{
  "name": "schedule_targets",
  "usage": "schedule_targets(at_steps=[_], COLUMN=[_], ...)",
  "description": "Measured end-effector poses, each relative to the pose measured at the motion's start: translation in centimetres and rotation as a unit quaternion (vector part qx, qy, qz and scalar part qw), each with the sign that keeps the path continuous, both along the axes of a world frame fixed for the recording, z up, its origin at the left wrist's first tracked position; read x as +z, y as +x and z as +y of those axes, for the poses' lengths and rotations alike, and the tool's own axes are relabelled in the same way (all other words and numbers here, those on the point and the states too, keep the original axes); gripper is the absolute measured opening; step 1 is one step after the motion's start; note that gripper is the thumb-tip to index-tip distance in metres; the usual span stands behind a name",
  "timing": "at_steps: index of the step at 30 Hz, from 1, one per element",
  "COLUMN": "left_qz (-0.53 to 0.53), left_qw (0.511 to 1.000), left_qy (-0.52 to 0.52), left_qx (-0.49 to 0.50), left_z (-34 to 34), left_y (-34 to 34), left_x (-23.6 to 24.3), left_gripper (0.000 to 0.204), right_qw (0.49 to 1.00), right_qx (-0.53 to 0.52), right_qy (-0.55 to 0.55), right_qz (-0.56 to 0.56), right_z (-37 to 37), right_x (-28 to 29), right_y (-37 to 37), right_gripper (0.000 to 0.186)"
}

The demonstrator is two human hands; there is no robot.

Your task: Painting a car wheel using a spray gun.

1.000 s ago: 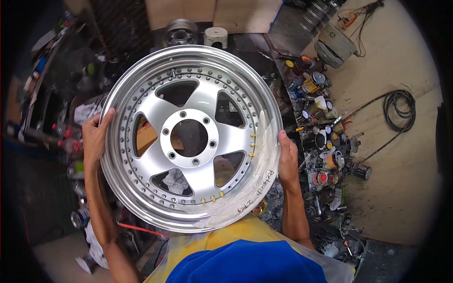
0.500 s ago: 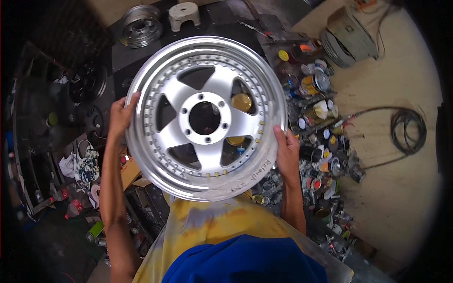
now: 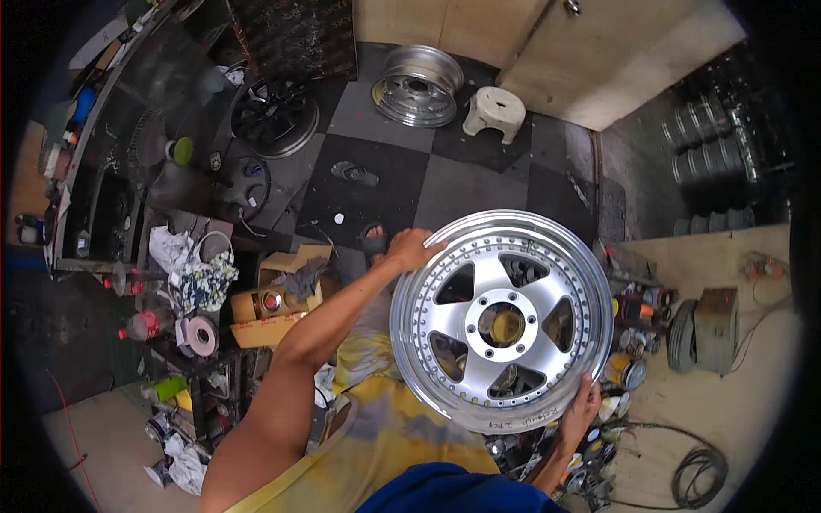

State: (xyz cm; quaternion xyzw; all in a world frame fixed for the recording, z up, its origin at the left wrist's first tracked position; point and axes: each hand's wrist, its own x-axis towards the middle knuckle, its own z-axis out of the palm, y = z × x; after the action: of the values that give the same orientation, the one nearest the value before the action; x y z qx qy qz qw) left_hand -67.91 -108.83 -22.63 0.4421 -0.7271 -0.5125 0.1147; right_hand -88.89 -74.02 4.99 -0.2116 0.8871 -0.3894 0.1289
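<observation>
A silver alloy wheel rim with five spokes is held up in front of me, its face toward me. My left hand is closed on its upper left lip, thumb lying over the edge. Lower down on the right, my right hand grips the outer lip, its other fingers partly hidden behind the rim. Handwriting marks a dull band along the lower lip. Through the centre hole and spoke gaps, parts of cans show behind.
A second silver rim and a white stool stand on the checkered floor. Further left is a dark wheel. Paint cans crowd the right side, near a coiled hose. An open cardboard box sits by my left arm.
My view has turned left and up, showing more floor and the left-hand shelves. The rim now lies lower and further right in view. Both hands keep hold of it.
</observation>
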Motion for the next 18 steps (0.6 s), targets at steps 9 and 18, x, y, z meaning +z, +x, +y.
schedule_targets(at_steps=[9,18], left_qz=[-0.048,-0.186], left_qw=[0.993,0.94], left_qy=[0.065,0.217], left_qx=[0.08,0.186], left_z=[-11.2,-16.9], left_y=[3.1,16.6], left_x=[-10.8,-31.0], left_gripper=[0.059,0.074], right_qw=[0.99,0.907], right_qx=[0.092,0.314], right_qy=[0.106,0.259], right_qz=[-0.016,-0.109], right_z=[-20.2,-39.8], right_x=[-7.3,-28.7], right_y=[-2.4,-3.1], right_gripper=[0.033,0.041])
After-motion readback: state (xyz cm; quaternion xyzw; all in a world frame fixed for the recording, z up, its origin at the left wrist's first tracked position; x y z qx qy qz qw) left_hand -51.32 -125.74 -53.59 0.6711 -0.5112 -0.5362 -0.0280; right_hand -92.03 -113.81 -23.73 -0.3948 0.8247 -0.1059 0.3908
